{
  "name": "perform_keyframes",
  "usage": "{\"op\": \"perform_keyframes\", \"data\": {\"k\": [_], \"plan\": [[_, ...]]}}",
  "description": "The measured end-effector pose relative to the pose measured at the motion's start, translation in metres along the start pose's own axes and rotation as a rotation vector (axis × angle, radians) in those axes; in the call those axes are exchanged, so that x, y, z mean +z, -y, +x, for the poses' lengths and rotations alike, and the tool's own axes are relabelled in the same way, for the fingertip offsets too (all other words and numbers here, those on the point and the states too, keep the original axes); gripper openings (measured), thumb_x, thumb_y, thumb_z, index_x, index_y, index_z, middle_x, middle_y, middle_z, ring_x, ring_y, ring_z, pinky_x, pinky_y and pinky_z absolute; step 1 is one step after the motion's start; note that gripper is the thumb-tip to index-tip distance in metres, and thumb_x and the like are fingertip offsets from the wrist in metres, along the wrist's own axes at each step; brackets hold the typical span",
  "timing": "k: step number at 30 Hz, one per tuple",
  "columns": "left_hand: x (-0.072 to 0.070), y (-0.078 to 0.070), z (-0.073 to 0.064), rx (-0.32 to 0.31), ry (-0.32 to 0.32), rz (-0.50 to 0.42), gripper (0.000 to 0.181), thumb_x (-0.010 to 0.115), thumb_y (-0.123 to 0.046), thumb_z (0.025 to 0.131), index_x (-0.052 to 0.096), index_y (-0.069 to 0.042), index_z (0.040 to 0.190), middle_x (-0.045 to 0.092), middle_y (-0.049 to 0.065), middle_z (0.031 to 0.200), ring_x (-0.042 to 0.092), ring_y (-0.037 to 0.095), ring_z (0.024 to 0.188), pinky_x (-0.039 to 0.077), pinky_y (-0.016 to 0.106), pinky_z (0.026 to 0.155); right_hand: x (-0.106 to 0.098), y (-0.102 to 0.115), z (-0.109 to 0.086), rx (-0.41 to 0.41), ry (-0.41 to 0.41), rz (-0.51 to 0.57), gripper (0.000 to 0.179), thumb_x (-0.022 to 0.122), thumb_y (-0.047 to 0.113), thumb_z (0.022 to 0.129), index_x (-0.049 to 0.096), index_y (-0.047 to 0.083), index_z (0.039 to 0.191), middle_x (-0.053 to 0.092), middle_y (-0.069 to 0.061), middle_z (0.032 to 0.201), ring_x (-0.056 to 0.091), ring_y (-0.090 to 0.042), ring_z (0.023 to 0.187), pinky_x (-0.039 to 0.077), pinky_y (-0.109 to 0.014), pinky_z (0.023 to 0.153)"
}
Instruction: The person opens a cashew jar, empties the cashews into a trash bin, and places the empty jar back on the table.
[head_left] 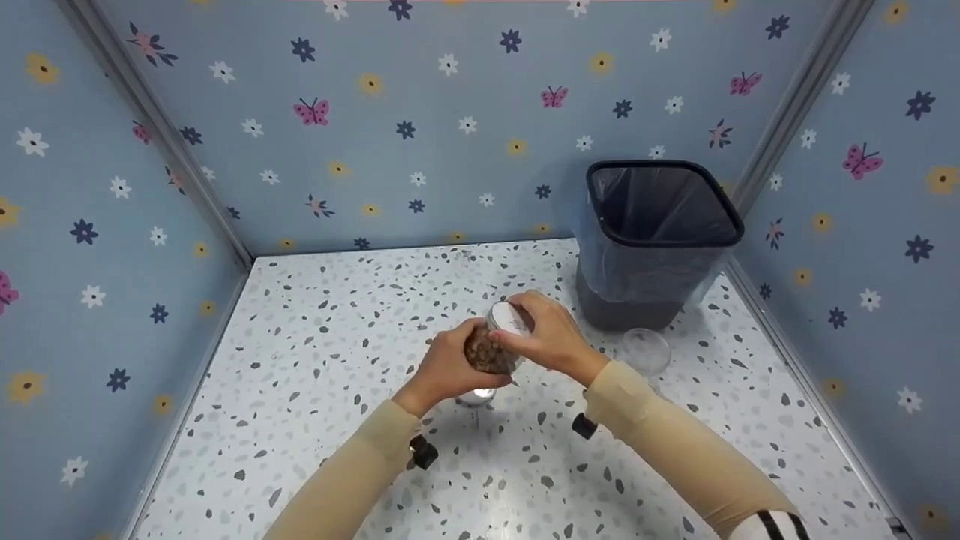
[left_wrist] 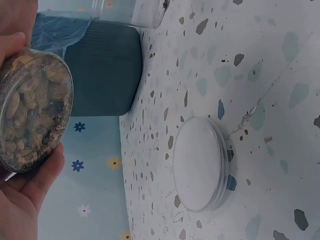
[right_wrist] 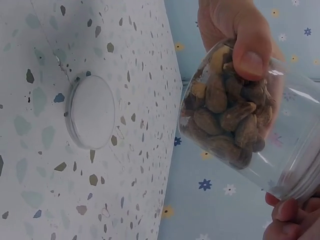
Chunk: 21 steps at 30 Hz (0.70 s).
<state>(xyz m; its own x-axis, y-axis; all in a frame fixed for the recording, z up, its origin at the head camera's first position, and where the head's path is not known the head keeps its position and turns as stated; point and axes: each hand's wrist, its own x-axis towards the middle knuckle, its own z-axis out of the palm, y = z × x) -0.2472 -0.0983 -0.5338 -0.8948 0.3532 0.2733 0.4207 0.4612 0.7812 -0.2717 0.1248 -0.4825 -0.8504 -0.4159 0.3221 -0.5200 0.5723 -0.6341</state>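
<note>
Above the table, both hands hold a clear jar about half filled with brown, nut-like pieces. My left hand grips the jar's body, its thumb showing against the side in the right wrist view. At the other end, my right hand has its fingers curled round the white-topped lid. The jar is tilted, its base facing the left wrist camera. Below the hands, a round, clear-rimmed lid with a white face lies flat on the table, partly hidden by the left hand in the head view.
A dark bin lined with a bluish bag stands at the back right. Close in front of it is a clear round container. Flower-patterned walls enclose the speckled white table at the back and sides.
</note>
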Motion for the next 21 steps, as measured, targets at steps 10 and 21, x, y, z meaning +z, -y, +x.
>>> {"op": "perform_keyframes", "data": {"k": [10, 21], "plan": [[-0.012, 0.008, -0.002, 0.03, 0.111, -0.045, 0.083, 0.101, -0.037, 0.075, 0.062, -0.014, 0.145, 0.074, 0.004, 0.134, 0.071, 0.02, 0.117, 0.061, 0.044, 0.101, -0.011, -0.005, 0.0, -0.074, 0.24, 0.011, 0.077, 0.074, 0.057, 0.097, 0.057, 0.007, 0.152, 0.063, -0.017, 0.137, 0.063, -0.031, 0.115, 0.057, -0.054, 0.099], [-0.017, 0.013, -0.003, 0.029, 0.193, -0.034, 0.088, 0.101, -0.029, 0.074, 0.06, -0.014, 0.15, 0.071, 0.006, 0.138, 0.068, 0.022, 0.12, 0.06, 0.044, 0.104, -0.03, -0.009, 0.002, -0.178, 0.457, 0.068, 0.08, 0.088, 0.027, 0.088, 0.052, 0.021, 0.159, 0.053, -0.012, 0.145, 0.058, -0.027, 0.122, 0.059, -0.048, 0.098]]}}
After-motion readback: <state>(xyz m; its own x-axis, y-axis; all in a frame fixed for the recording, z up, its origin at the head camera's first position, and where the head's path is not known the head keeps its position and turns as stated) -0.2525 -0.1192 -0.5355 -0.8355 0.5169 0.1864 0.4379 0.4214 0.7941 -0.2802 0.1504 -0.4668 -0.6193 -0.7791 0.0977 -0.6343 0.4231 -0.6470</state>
